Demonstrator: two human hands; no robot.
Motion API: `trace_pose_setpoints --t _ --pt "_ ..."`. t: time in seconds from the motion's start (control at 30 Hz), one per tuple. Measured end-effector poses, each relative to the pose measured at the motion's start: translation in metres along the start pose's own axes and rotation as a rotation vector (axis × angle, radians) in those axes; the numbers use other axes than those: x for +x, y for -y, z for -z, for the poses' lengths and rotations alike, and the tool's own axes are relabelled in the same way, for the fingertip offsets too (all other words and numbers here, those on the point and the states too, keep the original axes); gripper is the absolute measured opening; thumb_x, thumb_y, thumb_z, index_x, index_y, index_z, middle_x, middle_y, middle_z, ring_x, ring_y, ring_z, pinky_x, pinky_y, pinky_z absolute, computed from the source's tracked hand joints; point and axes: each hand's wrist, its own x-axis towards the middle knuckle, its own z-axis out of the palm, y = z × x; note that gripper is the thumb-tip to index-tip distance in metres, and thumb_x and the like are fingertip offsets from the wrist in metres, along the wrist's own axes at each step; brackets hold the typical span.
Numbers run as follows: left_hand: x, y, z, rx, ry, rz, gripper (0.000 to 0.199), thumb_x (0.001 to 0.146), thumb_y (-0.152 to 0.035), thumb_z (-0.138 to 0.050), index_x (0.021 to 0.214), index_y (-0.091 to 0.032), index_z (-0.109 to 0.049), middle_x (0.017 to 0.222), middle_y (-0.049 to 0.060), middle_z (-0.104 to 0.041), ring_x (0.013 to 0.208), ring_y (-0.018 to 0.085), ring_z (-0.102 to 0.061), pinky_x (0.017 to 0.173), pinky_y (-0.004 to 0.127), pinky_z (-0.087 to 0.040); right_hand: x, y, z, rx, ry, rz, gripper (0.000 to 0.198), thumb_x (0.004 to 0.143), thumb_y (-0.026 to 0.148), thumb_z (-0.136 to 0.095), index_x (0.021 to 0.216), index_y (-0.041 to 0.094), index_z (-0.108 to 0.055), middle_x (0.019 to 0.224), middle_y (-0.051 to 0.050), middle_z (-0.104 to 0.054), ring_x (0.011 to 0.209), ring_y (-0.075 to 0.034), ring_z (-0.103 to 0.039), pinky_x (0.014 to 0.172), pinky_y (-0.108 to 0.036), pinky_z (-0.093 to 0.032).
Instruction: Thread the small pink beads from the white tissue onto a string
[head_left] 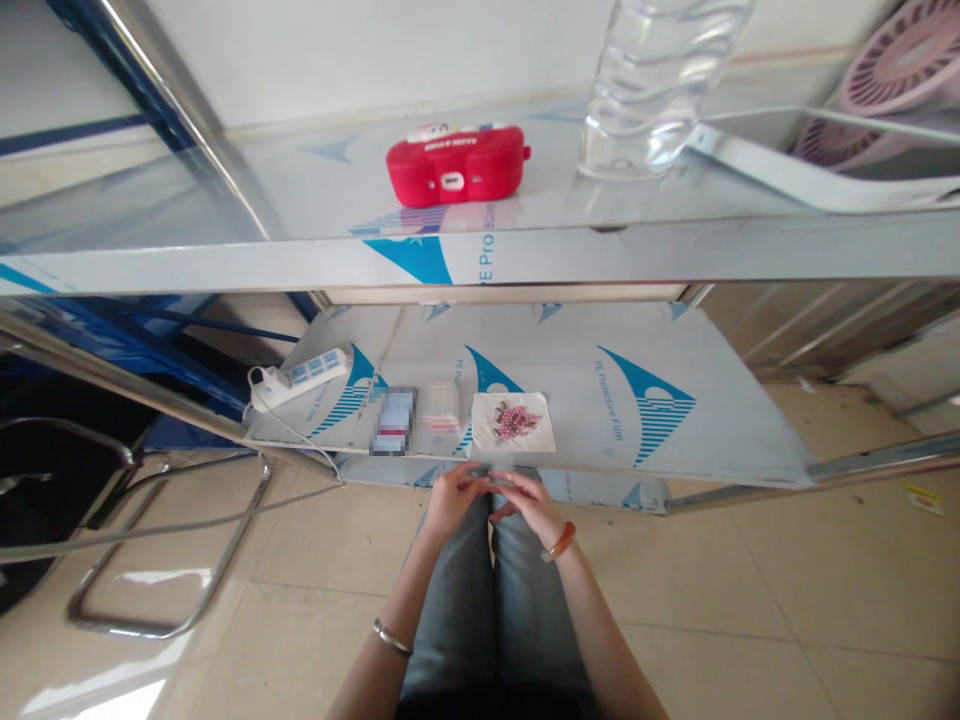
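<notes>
My left hand (454, 500) and my right hand (531, 502) meet over my knees, just in front of the lower shelf's edge. Both have their fingers closed in a pinch around a small see-through plastic piece (501, 464), whose exact kind I cannot make out. Right beyond them on the shelf lies a white paper (482, 440) with a heap of small pink-and-dark patterned pieces (517, 424). Left of it is a stack of small clear plastic bags (441, 410) with pinkish edges. A phone with a blurred screen (394, 420) lies further left.
A white power strip (304, 378) with a cable sits at the lower shelf's left end. The upper shelf (300, 262) overhangs, carrying a red case (457, 172), a water bottle (637, 100) and pink fans (900, 60). A metal-framed chair (172, 625) stands left.
</notes>
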Motion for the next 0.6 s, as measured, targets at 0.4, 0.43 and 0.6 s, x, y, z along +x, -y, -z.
trace_pose_setpoints --t 0.4,0.43,0.6 --pt "0.029 0.009 0.031 -0.074 -0.349 -0.055 0.032 0.073 -0.027 -0.059 0.101 -0.013 -0.059 0.076 0.003 -0.066 0.068 0.013 -0.062 0.067 0.024 -0.049 0.042 -0.003 -0.037 -0.228 -0.197 0.134 0.026 0.071 0.043 -0.06 0.082 0.02 -0.053 0.07 -0.003 -0.069 0.051 -0.018 -0.062 0.046 -0.027 -0.047" --pt "0.036 0.005 0.036 -0.065 -0.38 -0.073 0.031 0.073 -0.027 -0.058 0.102 -0.013 -0.059 0.078 0.004 -0.066 0.069 0.013 -0.062 0.067 0.024 -0.049 0.053 0.0 -0.04 -0.275 -0.199 0.162 0.025 0.072 0.041 -0.06 0.084 0.02 -0.053 0.071 -0.003 -0.068 0.051 -0.017 -0.062 0.046 -0.027 -0.047" --pt "0.07 -0.009 0.053 0.013 -0.561 -0.105 0.03 0.075 -0.023 -0.055 0.104 -0.014 -0.058 0.084 0.006 -0.066 0.072 0.013 -0.062 0.07 0.025 -0.049 0.107 0.017 -0.054 -0.528 -0.303 0.3 0.042 0.071 0.03 -0.063 0.111 0.019 -0.052 0.081 -0.004 -0.067 0.071 -0.018 -0.064 0.066 -0.03 -0.05"
